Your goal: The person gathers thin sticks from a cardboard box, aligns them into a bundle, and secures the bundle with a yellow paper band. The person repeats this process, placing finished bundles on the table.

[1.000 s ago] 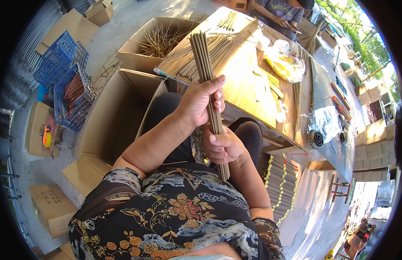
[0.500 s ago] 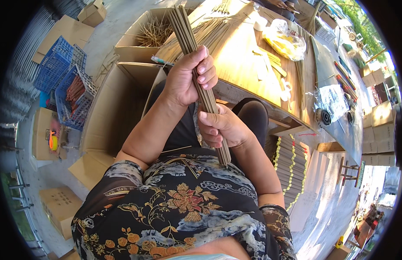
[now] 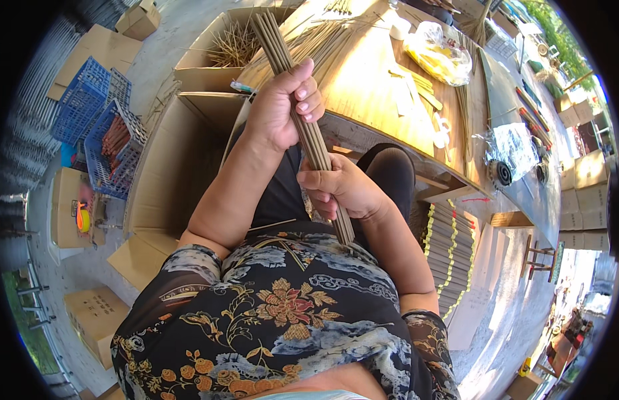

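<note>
A bundle of thin brown incense sticks (image 3: 313,145) slants across the middle of the view, its far end to the upper left and its near end at my shirt front. Wrapped round its upper part is my left hand (image 3: 281,107), thumb pointing up along the sticks. My right hand (image 3: 346,187) grips the lower part, with the thumb laid across the front. Both hands are closed on the same bundle. Bare lengths of stick show above, between and below them.
Ahead, a wooden table (image 3: 363,80) bears loose sticks, yellow strips and a plastic bag (image 3: 437,55). An open cardboard box (image 3: 166,167) stands at my left, near blue crates (image 3: 89,100). Banded stick bundles (image 3: 449,250) lie low on my right.
Both hands and the bundle have shifted slightly left and away from my body. The grip of each hand on the sticks stays closed.
</note>
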A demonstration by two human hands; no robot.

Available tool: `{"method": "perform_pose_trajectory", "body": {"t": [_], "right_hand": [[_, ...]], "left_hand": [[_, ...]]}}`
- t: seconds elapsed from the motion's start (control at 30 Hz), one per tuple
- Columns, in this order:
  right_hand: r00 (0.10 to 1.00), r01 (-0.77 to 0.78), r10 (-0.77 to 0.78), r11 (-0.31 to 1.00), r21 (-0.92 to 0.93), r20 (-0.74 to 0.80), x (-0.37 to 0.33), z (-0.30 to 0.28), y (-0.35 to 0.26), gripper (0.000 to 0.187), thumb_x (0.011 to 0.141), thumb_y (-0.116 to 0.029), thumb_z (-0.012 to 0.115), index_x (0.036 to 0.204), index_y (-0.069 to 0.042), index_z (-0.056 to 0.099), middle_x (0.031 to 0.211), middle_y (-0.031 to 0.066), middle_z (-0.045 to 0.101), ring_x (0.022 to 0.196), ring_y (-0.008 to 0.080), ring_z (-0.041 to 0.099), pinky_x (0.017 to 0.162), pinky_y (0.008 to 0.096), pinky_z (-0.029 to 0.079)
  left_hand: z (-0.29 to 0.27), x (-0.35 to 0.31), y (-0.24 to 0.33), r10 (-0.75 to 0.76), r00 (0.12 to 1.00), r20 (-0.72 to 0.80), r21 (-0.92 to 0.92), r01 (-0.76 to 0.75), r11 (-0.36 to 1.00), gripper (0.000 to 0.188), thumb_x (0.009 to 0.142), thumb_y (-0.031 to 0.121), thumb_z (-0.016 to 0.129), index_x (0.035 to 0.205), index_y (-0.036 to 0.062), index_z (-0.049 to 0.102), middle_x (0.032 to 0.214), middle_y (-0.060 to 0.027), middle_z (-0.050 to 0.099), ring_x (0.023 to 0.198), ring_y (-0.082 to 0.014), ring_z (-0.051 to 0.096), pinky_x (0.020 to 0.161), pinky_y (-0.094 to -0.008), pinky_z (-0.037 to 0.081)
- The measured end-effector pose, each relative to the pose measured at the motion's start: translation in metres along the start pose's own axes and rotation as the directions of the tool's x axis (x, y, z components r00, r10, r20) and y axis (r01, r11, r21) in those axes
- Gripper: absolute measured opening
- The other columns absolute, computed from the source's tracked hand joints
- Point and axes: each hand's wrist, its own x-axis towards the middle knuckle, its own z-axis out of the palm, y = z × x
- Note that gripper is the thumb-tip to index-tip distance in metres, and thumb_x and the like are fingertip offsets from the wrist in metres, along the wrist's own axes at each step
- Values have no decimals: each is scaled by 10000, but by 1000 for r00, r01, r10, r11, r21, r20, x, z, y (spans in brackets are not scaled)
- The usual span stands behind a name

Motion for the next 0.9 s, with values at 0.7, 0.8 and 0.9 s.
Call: {"method": "perform_pose_trajectory", "body": {"t": [0.7, 0.8, 0.9], "right_hand": [[974, 50, -127, 929, -366, -190, 3, 10, -10, 192, 816, -147, 592, 747, -35, 453, 554, 23, 472, 419, 95, 459, 393, 227, 391], [925, 188, -325, 842, -506, -197, 9, 0, -6, 233, 786, -178, 646, 810, -15, 482, 648, 39, 506, 540, 100, 501, 499, 232, 430], [708, 340, -680, 564, -753, -189, 15, -5, -1, 306, 737, -221, 693, 864, -11, 510, 708, 54, 505, 642, 133, 509, 595, 266, 443]], "left_hand": [[-2, -14, -9, 39, 989, -145, 79, -28, 996, 274, 878, 312, 520, 696, 123, 442, 522, 26, 406, 420, -78, 395, 407, -221, 345], [0, -15, -6, 132, 981, -139, 184, -106, 977, 304, 874, 327, 524, 667, 120, 441, 521, 25, 406, 423, -79, 398, 408, -226, 349], [-7, -14, -2, 202, 970, -138, 238, -165, 957, 313, 856, 323, 553, 642, 117, 453, 523, 16, 429, 431, -92, 425, 414, -237, 365]]}}
